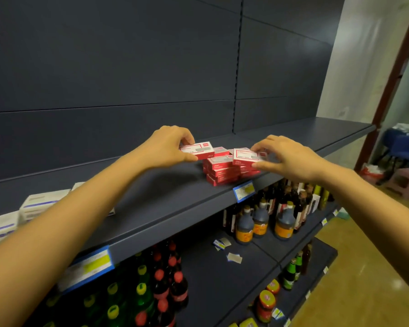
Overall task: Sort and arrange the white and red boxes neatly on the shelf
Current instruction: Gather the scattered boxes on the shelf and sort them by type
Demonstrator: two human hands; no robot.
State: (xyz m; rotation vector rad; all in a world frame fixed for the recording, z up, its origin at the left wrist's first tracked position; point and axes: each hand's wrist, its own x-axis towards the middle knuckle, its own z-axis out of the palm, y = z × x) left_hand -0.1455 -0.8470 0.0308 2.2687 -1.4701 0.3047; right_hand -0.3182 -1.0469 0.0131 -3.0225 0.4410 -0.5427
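Observation:
A loose pile of small white and red boxes (219, 170) sits on the dark grey shelf (165, 197), near its front edge. My left hand (168, 147) grips one white and red box (198, 151) just above the shelf, left of the pile. My right hand (286, 159) pinches another white and red box (247, 157) over the right side of the pile. Part of the pile is hidden behind the held boxes.
White boxes with blue print (36, 205) stand at the shelf's left, partly behind my left forearm. Blue price tags (244, 191) hang on the shelf edge. Below are dark bottles (261, 219), soda bottles (161, 286) and loose labels (234, 257). A pink stool (406, 182) stands at right.

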